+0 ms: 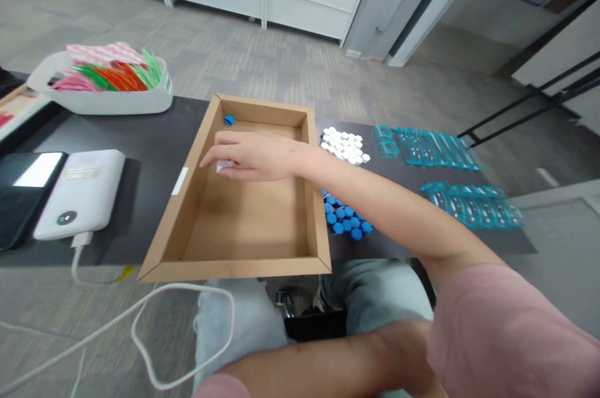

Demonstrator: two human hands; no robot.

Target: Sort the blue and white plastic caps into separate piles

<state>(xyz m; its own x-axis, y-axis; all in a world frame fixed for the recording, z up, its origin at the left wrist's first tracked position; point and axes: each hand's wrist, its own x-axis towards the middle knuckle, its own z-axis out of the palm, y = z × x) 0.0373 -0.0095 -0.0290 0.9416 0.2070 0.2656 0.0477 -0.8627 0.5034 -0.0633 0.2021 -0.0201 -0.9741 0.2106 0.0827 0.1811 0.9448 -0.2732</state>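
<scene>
My right hand point(246, 154) reaches over the left part of an open brown cardboard box point(237, 268), palm down. Its thumb and fingers are closed on a small white hexagonal piece point(224, 165), partly hidden by the fingers. A blue hexagonal piece point(229, 119) lies in the box's far left corner. Right of the box are a cluster of white hexagonal pieces point(344, 145) and a cluster of blue hexagonal pieces point(347, 215), the latter partly behind my forearm. My left forearm lies across my lap; the left hand itself is out of sight.
Teal clear plastic packs point(435, 148) lie in two rows at the table's right end. On the left stand a white basket point(135, 103) of colourful strips, a white power bank point(82, 192) and a dark phone point(25, 192). A white cable point(187, 286) loops over my leg.
</scene>
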